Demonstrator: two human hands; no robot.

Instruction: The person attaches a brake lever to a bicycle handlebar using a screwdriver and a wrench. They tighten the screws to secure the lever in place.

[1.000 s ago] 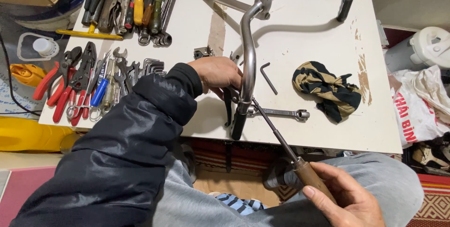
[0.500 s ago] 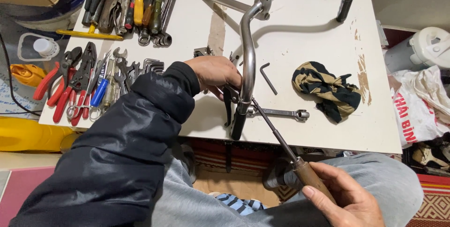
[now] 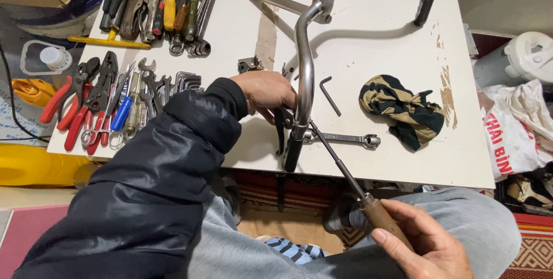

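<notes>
The chrome handlebar [image 3: 305, 66] lay across the white table [image 3: 368, 31], its near end overhanging the front edge, which left that end free to be reached from below; the left hand [image 3: 266, 92] was closed around the bar and the dark brake lever [image 3: 280, 128] fitted there, apparently to steady the assembly against turning. The right hand [image 3: 420, 241], low over the lap, was wrapped around the brown wooden handle of a long screwdriver [image 3: 340, 166]; its shaft ran up and leftward, the tip meeting the lever clamp just beside the left hand; whether the tip was seated in a screw could not be told.

A ring spanner [image 3: 345, 138] lay on the table touching or just behind the bar end, and a black hex key [image 3: 329, 95] lay just right of the bar, both within easy reach; a striped rag [image 3: 403, 109] sat further right, well apart. Red-handled pliers [image 3: 72, 103] and assorted spanners [image 3: 155, 86] were ranged along the left side, clear of the work.
</notes>
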